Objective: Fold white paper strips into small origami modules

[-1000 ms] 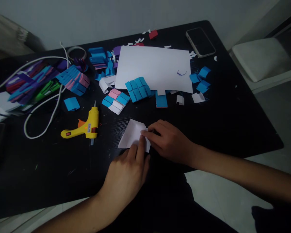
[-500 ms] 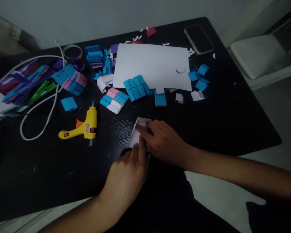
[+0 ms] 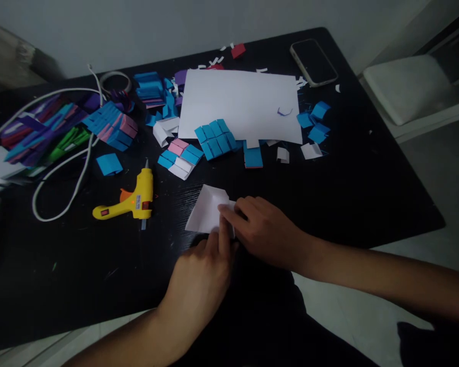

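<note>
A small folded piece of white paper (image 3: 204, 209) lies near the table's front edge, one flap opened out to the left. My left hand (image 3: 203, 272) presses its stretched index finger on the paper's lower part, the other fingers curled in. From the right, my right hand (image 3: 265, 227) grips the right part of the paper, its index fingertip meeting the left one at a fold. The thumbs and the paper's underside are mostly hidden. Left of the paper rests a yellow glue gun (image 3: 132, 199) with an orange trigger.
Behind lie a large white sheet (image 3: 237, 99), a blue folded-paper block (image 3: 215, 138) and a pink, blue and white one (image 3: 181, 159). A phone (image 3: 313, 62) sits back right. Coloured paper strips (image 3: 46, 127) and a white cable (image 3: 61, 216) occupy the left.
The paper's upper left flap has opened out to the left and now lies flatter. My right index finger has drawn back slightly down and right; my left hand stays nearly in place.
</note>
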`<control>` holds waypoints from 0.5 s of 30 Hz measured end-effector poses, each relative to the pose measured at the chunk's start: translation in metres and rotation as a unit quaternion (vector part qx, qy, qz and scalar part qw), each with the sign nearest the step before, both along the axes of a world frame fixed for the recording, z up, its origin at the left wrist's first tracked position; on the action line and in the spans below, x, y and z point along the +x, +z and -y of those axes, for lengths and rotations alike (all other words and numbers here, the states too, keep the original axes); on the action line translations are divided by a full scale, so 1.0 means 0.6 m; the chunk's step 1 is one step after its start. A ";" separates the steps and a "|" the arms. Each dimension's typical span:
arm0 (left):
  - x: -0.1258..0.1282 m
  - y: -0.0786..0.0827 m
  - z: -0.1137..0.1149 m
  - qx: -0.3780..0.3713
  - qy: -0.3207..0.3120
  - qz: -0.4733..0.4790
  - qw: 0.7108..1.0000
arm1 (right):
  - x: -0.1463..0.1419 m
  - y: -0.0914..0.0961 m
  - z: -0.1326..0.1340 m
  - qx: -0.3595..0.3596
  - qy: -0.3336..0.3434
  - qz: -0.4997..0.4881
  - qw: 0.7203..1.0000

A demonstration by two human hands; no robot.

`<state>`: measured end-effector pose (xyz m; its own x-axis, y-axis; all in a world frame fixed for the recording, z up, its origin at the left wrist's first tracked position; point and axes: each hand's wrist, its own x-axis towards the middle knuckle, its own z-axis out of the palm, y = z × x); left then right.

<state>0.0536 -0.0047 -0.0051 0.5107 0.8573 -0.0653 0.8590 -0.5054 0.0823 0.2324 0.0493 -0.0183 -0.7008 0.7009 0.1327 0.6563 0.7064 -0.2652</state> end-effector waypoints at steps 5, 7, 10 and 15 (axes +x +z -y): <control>0.000 -0.001 0.001 0.003 -0.007 -0.008 1.000 | -0.009 0.003 -0.010 -0.004 -0.010 0.025 1.000; 0.001 -0.001 0.002 -0.001 -0.003 -0.016 1.000 | -0.012 0.003 -0.012 -0.001 -0.014 0.032 0.999; 0.001 0.001 0.003 -0.008 0.007 -0.019 1.000 | -0.010 0.002 -0.007 0.004 -0.009 0.027 1.000; 0.001 0.003 0.002 -0.012 0.008 -0.028 0.999 | 0.003 0.003 0.006 -0.009 -0.001 0.008 1.000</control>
